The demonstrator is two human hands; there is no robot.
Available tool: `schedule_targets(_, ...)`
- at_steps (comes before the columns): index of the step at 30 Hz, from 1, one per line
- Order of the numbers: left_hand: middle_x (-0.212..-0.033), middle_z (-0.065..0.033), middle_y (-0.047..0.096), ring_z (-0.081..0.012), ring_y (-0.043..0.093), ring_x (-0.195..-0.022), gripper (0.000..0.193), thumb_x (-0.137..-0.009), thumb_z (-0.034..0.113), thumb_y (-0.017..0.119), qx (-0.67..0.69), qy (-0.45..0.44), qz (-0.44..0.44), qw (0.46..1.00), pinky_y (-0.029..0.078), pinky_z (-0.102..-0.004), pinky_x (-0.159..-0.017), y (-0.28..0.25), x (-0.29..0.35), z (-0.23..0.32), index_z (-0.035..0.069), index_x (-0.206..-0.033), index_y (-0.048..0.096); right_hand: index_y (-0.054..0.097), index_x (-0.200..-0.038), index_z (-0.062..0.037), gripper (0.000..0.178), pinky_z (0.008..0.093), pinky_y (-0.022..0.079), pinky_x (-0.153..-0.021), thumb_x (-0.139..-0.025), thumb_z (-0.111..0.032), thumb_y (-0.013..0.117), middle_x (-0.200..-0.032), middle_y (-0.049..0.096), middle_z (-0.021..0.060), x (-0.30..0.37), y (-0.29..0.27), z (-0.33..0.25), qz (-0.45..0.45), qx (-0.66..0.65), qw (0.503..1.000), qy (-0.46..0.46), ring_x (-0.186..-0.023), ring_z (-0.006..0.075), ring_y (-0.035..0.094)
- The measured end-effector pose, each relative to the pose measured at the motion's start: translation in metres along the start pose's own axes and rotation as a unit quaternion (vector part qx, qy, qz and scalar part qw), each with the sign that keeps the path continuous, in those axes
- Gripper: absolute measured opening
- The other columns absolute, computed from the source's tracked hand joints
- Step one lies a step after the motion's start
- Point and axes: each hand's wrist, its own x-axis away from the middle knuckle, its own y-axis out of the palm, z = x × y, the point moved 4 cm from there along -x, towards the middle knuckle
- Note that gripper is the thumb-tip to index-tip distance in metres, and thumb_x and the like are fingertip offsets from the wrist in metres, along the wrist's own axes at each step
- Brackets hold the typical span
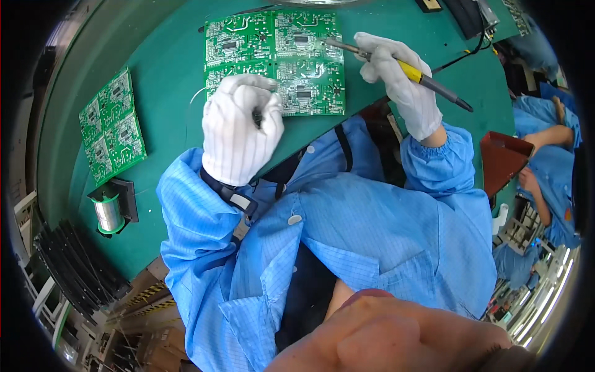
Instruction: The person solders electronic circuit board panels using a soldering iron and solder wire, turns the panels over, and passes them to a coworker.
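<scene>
My right hand [406,87], in a white glove, grips a soldering iron [410,71] with a yellow and black handle. The iron's metal tip points left, over the upper right part of a green circuit board panel [310,80]. My left hand [242,127], gloved too, has its fingers curled into a pinch over the panel's lower left part and hides some of it. A thin solder wire [196,97] curves up to this hand; its end is hidden by the fingers. The panel lies flat and carries several identical printed sections.
A second green panel [113,127] lies at the left on the green work surface [167,80]. Near it stands a solder wire spool [108,214] on a black holder. Black slotted racks [77,270] are at lower left, a dark red bin [503,162] at right. Co-workers [548,167] sit beyond.
</scene>
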Motion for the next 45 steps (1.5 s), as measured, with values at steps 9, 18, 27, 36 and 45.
schedule_targets(9, -0.091, -0.0109, 0.069, -0.0212, 0.064, -0.081, 0.008, -0.094, 0.011, 0.065, -0.019, -0.035, 0.020, 0.999, 0.052, -0.0347, -0.075, -0.012, -0.003, -0.015, 0.004, -0.093, 0.062, 0.067, -0.123, -0.0030, 0.029, 0.0281, 0.053, -0.084, -0.103, -0.020, 0.054, -0.105, 0.070, 0.0090, 0.004, -0.013, 0.056, 0.144, -0.076, 0.987, 0.013, -0.092, 0.0153, 0.066)
schedule_targets(18, -0.093, -0.0056, 0.072, -0.0088, 0.061, -0.077, 0.029, -0.101, 0.025, 0.066, 0.145, -0.245, 0.076, 0.956, 0.052, -0.0246, -0.072, -0.015, -0.002, -0.038, -0.002, -0.111, 0.071, 0.055, -0.134, 0.0024, 0.043, 0.0288, 0.050, -0.088, -0.106, -0.030, 0.053, -0.105, 0.068, 0.0098, -0.003, -0.015, 0.060, 0.123, -0.343, 0.923, 0.122, -0.088, 0.0146, 0.062)
schedule_targets(27, -0.100, -0.0080, 0.071, -0.0133, 0.065, -0.089, 0.027, -0.101, 0.024, 0.065, -0.010, -0.189, 0.084, 0.978, 0.052, -0.0284, -0.082, -0.028, -0.010, -0.051, 0.000, -0.108, 0.073, 0.057, -0.132, 0.0032, 0.041, 0.0285, 0.051, -0.085, -0.105, -0.027, 0.055, -0.104, 0.068, 0.0096, 0.001, -0.013, 0.054, 0.126, -0.338, 0.926, 0.109, -0.083, 0.0131, 0.062)
schedule_targets(36, -0.109, -0.0144, 0.069, -0.0297, 0.067, -0.100, 0.017, -0.094, 0.019, 0.068, -0.179, -0.144, 0.036, 0.973, 0.053, -0.0397, -0.089, -0.032, -0.010, -0.062, 0.003, -0.100, 0.072, 0.072, -0.107, -0.0062, 0.017, 0.0311, 0.054, -0.074, -0.090, -0.008, 0.069, -0.090, 0.074, 0.0049, 0.020, 0.007, 0.003, 0.063, 0.123, 0.980, -0.142, -0.074, 0.0163, 0.068)
schedule_targets(45, -0.111, -0.0180, 0.069, -0.0325, 0.067, -0.102, 0.026, -0.098, 0.024, 0.063, -0.160, -0.173, 0.006, 0.972, 0.052, -0.0407, -0.091, -0.030, -0.012, -0.059, 0.002, -0.108, 0.072, 0.072, -0.103, -0.0074, 0.021, 0.0352, 0.054, -0.079, -0.082, -0.007, 0.075, -0.087, 0.075, 0.0040, 0.015, 0.012, 0.004, 0.035, 0.212, 0.940, -0.265, -0.082, 0.0210, 0.072)
